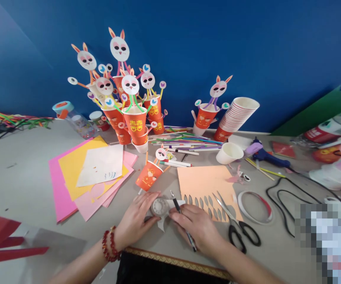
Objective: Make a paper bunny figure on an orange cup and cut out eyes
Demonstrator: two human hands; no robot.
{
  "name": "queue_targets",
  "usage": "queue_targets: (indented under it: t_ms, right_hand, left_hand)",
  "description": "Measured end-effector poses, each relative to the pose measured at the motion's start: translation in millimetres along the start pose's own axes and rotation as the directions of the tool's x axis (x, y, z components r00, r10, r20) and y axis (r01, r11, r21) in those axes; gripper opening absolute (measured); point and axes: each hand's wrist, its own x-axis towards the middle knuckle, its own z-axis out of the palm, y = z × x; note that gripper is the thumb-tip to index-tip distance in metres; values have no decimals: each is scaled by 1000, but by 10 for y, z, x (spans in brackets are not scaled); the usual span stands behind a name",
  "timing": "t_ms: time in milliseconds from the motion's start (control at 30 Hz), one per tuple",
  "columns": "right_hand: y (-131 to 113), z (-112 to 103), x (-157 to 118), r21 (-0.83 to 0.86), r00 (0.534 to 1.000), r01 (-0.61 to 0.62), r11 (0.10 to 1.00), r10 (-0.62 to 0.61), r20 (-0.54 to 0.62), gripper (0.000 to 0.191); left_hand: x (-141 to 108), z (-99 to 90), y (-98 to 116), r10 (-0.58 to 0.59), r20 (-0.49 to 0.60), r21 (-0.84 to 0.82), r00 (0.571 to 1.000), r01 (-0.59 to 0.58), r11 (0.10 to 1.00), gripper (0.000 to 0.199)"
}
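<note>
My left hand (139, 215), with a red bead bracelet on the wrist, holds a round grey plastic template (159, 206) between thumb and fingers. Beneath the template lies a small white piece of paper (161, 225) with a cut, curved edge. In my right hand (198, 227) is a black-and-clear pen (175, 203), its tip pointing up and away; my fingers also rest at the paper's right side. Just beyond, an orange paper cup (149, 176) with a rabbit face lies tilted. Scissors (237, 225) lie open beside an orange sheet (205, 179) with leaf-shaped holes.
Rabbit cups (134, 120) stand along the blue wall. Stacked paper cups (239, 114) lean at the right, near a white cup (230, 153). Coloured paper (66, 197) lies left. A tape ring (255, 208), a glue gun (269, 157) and a black cord (272, 197) lie right.
</note>
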Motion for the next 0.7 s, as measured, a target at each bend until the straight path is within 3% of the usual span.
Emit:
queue_targets:
  t_ms: [133, 300, 400, 533, 700]
  right_hand:
    - [27, -10, -8, 45, 998, -38, 998, 40, -55, 26]
    - [58, -82, -39, 243, 991, -117, 963, 130, -37, 47]
    - [26, -192, -23, 344, 964, -255, 903, 266, 17, 41]
    - [-32, -343, 75, 498, 873, -472, 727, 462, 154, 22]
    - [-55, -328, 307, 545, 877, -469, 695, 437, 198, 12]
  left_hand:
    - [19, -10, 10, -8, -8, -21, 1000, 7, 1000, 57]
    - [22, -8, 9, -7, -17, -42, 1000, 6, 999, 62]
    - [15, 2, 3, -10, -23, -49, 1000, 9, 999, 65]
    - [6, 5, -10, -11, -21, -50, 1000, 10, 999, 65]
    - [4, 9, -32, 20, -42, -42, 999, -22, 999, 65]
